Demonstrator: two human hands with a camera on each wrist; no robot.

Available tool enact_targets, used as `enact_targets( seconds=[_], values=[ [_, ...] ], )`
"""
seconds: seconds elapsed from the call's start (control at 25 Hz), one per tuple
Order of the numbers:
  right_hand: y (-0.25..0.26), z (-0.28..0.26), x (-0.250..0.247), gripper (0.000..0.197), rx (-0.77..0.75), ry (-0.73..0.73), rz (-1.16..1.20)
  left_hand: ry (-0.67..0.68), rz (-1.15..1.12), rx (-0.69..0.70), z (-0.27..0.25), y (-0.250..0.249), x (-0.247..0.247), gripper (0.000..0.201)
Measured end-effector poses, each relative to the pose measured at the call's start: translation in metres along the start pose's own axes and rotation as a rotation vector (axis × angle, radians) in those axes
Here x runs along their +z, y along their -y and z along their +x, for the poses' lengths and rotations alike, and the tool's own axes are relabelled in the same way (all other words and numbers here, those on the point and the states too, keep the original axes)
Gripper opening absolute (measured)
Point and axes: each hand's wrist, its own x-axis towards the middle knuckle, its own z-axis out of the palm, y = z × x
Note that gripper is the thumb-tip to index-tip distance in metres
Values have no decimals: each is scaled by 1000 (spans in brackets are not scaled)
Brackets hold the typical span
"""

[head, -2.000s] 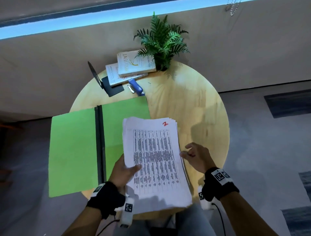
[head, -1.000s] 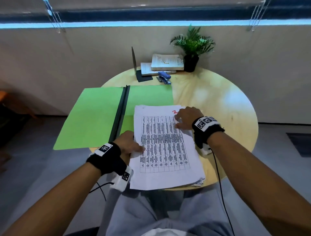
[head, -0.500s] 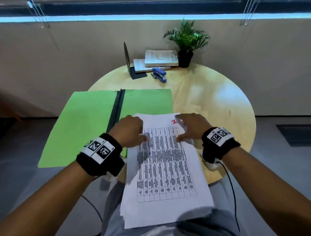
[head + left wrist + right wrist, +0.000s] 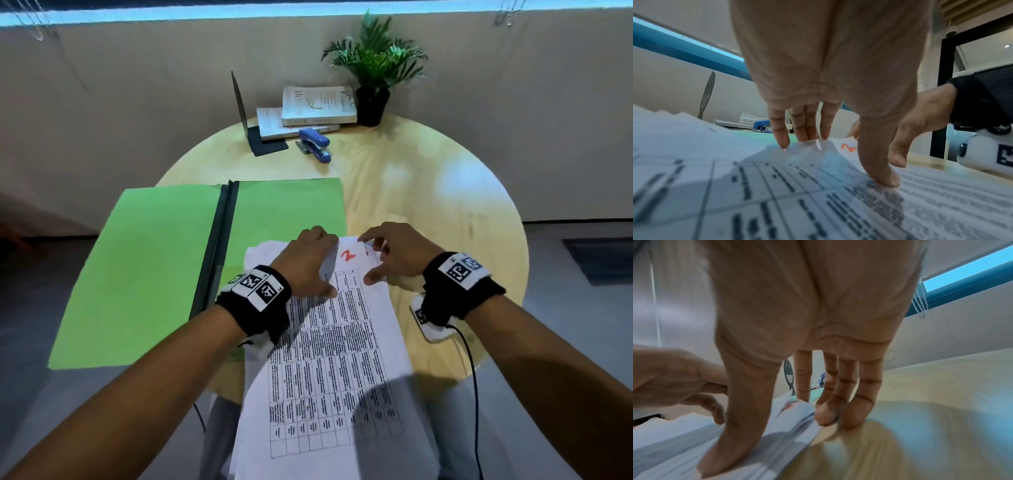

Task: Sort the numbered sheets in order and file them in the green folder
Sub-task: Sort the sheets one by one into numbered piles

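A stack of printed sheets (image 4: pixel 325 359) lies on the near part of the round table (image 4: pixel 428 192), and its lower half hangs over the edge onto my lap. A red 2 (image 4: pixel 347 255) marks the top sheet. My left hand (image 4: pixel 308 263) presses the stack's top left with straight fingers (image 4: pixel 781 138). My right hand (image 4: pixel 387 253) pinches the top right corner: the thumb (image 4: pixel 731 443) lies on top, and the fingertips (image 4: pixel 826 417) bend several sheet corners upward. The open green folder (image 4: pixel 147 267) lies flat to the left, partly under the stack.
At the table's far side are a blue stapler (image 4: pixel 315 145), two stacked books (image 4: pixel 318 104), a black bookend (image 4: pixel 239 102) and a potted plant (image 4: pixel 375 65). The folder's left flap overhangs the table edge. Bare wood shows to the right of the sheets.
The stack has slid toward me over the table's near edge. Both hands moved up to its top: the left left the side edge, and the right now lifts the corner.
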Motion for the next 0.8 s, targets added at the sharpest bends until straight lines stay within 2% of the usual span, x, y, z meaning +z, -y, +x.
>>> enact_targets(
  seconds=[0.2, 0.36, 0.44, 0.56, 0.68, 0.8],
  values=[
    [12, -8, -5, 71, -58, -79, -24, -29, -87, -1, -5, 5, 5, 98],
    [13, -12, -6, 75, -30, -106, -22, -16, -77, 7, -5, 6, 7, 101],
    [13, -13, -5, 63, -28, -158, -37, -20, -87, 2, -6, 6, 8, 104],
    [15, -11, -2, 30, -23, -179, -88, -14, -99, -13, -7, 5, 7, 101],
    [17, -7, 4, 31, 10, -106, -54, 7, -64, -19, -6, 2, 4, 81],
    [20, -5, 10, 27, -13, -105, -1, 17, -55, -21, -5, 1, 4, 83]
  ],
)
